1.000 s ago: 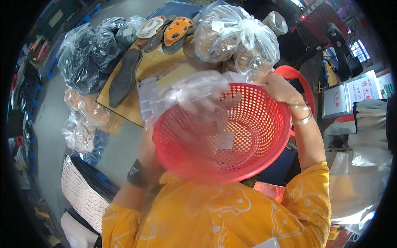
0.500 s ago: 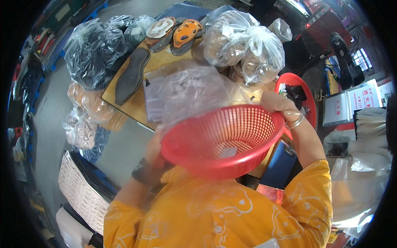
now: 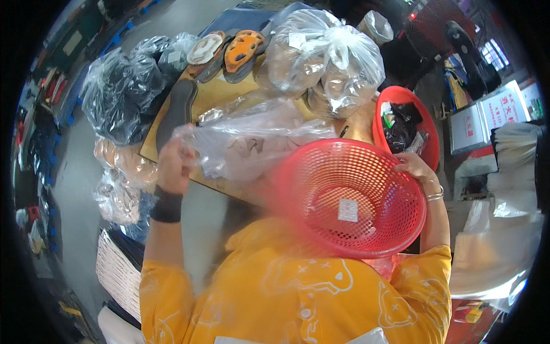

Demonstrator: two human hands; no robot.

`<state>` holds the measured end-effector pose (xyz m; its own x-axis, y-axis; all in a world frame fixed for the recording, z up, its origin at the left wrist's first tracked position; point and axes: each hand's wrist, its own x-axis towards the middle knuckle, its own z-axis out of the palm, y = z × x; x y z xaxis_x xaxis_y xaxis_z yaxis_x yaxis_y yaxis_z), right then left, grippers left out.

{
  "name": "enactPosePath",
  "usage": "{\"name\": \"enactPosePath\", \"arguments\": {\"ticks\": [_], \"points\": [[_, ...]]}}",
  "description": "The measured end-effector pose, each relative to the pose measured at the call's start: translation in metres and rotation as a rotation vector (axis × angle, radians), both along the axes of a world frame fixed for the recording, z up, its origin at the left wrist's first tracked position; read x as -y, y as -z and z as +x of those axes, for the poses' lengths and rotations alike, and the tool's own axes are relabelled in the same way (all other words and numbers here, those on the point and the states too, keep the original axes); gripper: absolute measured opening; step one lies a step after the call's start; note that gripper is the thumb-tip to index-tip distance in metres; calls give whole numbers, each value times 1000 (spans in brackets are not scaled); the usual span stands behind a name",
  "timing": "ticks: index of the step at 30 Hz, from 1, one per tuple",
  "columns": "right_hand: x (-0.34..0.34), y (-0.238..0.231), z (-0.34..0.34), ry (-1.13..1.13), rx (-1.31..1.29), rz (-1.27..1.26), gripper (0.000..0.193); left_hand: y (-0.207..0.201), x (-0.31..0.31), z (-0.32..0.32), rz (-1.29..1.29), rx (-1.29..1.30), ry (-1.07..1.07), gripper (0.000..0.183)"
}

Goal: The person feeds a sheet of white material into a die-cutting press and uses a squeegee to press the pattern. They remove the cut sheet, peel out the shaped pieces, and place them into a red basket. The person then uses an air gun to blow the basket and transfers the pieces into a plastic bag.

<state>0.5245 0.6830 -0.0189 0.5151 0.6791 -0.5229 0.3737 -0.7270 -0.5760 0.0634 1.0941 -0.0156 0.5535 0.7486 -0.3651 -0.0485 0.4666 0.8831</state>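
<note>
My right hand (image 3: 413, 167) grips the rim of a red plastic mesh basket (image 3: 395, 209), held tilted in front of my chest. A white paper label (image 3: 348, 210) lies at the bottom of the basket. Out to the left, my left hand (image 3: 173, 163) pinches the edge of a clear plastic bag (image 3: 249, 143), pulling it taut over the table (image 3: 226, 103). Something thin and pale shows through the bag, but I cannot make out what. The basket's left side is smeared by motion. A long dark shoe sole (image 3: 176, 109) lies just beyond my left hand.
Beyond the bag stand an orange-topped sole (image 3: 243, 50), a white-topped one (image 3: 205, 48) and large clear bags (image 3: 349, 80) of brownish pieces. A red basin (image 3: 435, 143) with black plastic inside sits at right. Dark filled bags (image 3: 114, 97) bound the left side.
My left hand has let go of the basket, moved left and taken hold of the plastic bag. With my right hand the basket has shifted right and tipped further toward me.
</note>
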Motion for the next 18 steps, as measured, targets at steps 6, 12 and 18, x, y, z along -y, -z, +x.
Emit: {"name": "enactPosePath", "arguments": {"ticks": [6,12,18], "points": [[44,31,-39,455,277,-166,55,-17,-24,46,59,195,12,41],[-67,79,-85,-124,758,316,92,-10,-13,59,313,73,124,52],[-243,-3,-136,119,147,105,61,-58,-34,62,361,-85,266,56]]}}
